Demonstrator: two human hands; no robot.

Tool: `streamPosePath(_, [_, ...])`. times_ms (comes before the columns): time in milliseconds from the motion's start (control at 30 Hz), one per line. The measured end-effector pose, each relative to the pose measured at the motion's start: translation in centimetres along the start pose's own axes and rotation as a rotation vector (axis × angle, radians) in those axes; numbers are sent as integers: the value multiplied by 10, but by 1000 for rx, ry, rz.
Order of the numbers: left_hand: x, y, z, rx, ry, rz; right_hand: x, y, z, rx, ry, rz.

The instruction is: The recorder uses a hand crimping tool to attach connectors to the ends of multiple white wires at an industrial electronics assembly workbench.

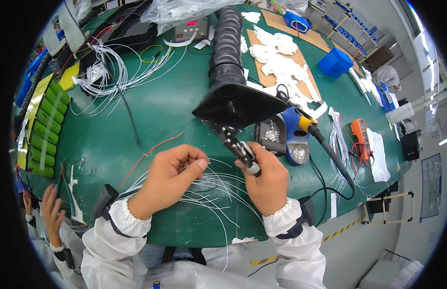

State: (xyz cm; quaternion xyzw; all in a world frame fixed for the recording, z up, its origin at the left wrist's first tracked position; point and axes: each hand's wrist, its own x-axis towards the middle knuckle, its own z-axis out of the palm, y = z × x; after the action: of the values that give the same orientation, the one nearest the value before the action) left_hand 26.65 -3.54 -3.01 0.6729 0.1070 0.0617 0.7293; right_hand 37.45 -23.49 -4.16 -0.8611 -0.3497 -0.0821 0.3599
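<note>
My left hand (173, 177) is closed in a pinch above a bundle of white wires (211, 185). Whether a wire end sits between its thumb and fingers cannot be made out. To its right, my right hand (266, 179) grips a wire stripper (240, 149) with dark jaws and grey-and-black handles, tilted up toward the far left. The tool's head lies just below the black fume-extractor hood (238, 106). The white wires run beneath both hands and hang over the near table edge. A red wire (149, 154) lies beyond my left wrist.
A soldering iron (324, 142) rests in its blue holder (295, 130) at right, near an orange multimeter (360, 135). Green battery cells (46, 127) stand at left, with another person's hand (52, 214) nearby. More white wires (100, 72) lie at the back left.
</note>
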Motion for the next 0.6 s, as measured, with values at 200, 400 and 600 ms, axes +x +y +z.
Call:
streamPosePath(200, [-3, -5, 10, -51, -31, -18, -3, -8, -1, -77, 10, -162])
streamPosePath(400, [-4, -11, 7, -38, -40, 30, -1, -13, 4, -121, 20, -222])
streamPosePath(600, [-7, -6, 11, -53, -9, 45, 0, -13, 3, -125, 7, -249])
